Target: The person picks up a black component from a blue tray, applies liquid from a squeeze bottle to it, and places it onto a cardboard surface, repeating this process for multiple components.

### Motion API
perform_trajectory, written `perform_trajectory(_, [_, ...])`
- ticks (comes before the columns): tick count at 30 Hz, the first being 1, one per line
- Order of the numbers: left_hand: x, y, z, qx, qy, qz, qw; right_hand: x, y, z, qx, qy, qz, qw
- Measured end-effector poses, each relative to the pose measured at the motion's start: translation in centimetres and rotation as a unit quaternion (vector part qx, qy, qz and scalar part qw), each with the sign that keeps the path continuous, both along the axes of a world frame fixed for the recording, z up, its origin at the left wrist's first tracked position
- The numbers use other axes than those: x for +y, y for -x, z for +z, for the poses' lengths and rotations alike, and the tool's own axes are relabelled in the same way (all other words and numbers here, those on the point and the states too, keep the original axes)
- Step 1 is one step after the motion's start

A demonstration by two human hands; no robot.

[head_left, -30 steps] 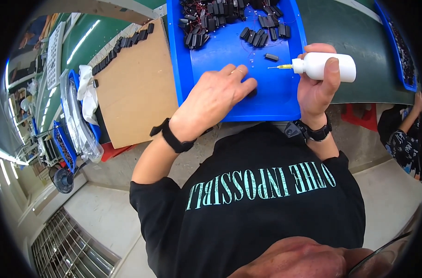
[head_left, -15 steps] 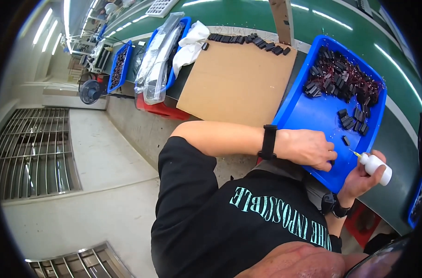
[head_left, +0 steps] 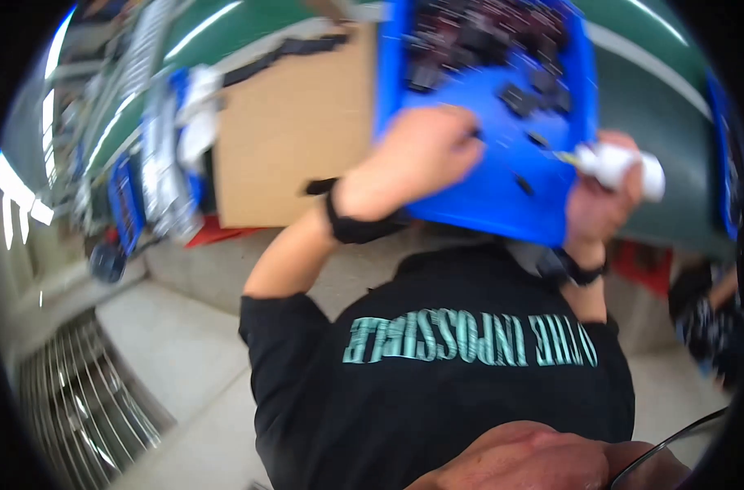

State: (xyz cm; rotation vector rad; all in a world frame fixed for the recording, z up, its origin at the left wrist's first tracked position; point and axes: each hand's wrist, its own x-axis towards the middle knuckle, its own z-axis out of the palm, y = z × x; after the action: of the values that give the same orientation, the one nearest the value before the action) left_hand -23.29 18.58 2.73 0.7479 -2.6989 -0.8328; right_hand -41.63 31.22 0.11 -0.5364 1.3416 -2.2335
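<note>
In my right hand (head_left: 604, 200) is a white squeeze bottle (head_left: 625, 170) with a thin yellowish nozzle, which points left over the blue bin. My left hand (head_left: 425, 155), black band on its wrist, is closed over the bin's left side. A small black block (head_left: 475, 131) shows at its fingertips, smeared by motion. The blue plastic bin (head_left: 486, 214) holds a heap of black blocks (head_left: 486, 37) with dark red wires at its far end. Between my hands, a few loose black blocks (head_left: 524, 184) lie on the bin's floor.
Left of the bin lies a brown cardboard sheet (head_left: 294, 139), with a row of black blocks (head_left: 286, 51) along its far edge. Clear plastic bags (head_left: 164, 139) and a white cloth (head_left: 200, 118) are farther left. At the right edge, part of another person (head_left: 706, 318) shows.
The whole view has swung, so the bin and both hands sit farther left and higher. My left hand is now over the bin's left side, farther from the bottle, which stays in my right hand.
</note>
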Motion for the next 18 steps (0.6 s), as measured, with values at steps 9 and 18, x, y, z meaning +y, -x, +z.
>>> perform_trajectory(9, [5.4, 3.5, -0.9, -0.121, -0.076, 0.053, 0.988, 0.9, 0.7, 0.2, 0.037, -0.018, -0.005, 0.999])
perform_trajectory(18, [7.5, 6.4, -2.1, -0.182, 0.041, 0.026, 0.982, 1.1, 0.7, 0.0, 0.041, 0.012, 0.011, 0.999])
